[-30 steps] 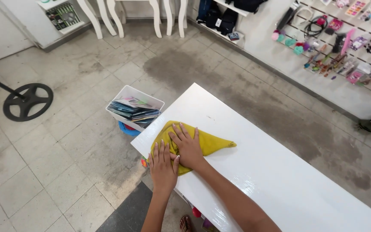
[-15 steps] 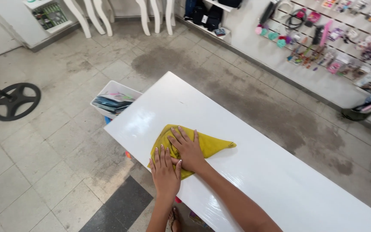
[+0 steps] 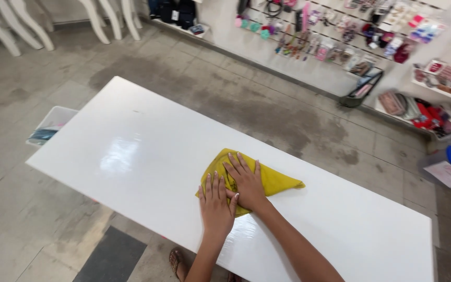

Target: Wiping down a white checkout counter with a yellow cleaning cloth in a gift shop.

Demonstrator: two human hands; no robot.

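A yellow cloth (image 3: 275,179) lies flat on the glossy white table (image 3: 147,141), near its front edge. My left hand (image 3: 216,202) presses palm-down on the cloth's near left part, fingers spread. My right hand (image 3: 246,181) lies flat on the cloth's middle, just beyond and right of the left hand, thumb touching it. Neither hand grips anything; both rest on the fabric.
A white plastic bin (image 3: 50,125) stands on the tiled floor beyond the table's left end. A wall rack of small hanging goods (image 3: 340,31) runs along the back right. White chair legs (image 3: 95,18) stand at the back left. A dark mat (image 3: 113,258) lies by my sandalled foot.
Both hands and the cloth have slid rightward along the table, away from its left end. The view has swung right, so the bin now sits far left.
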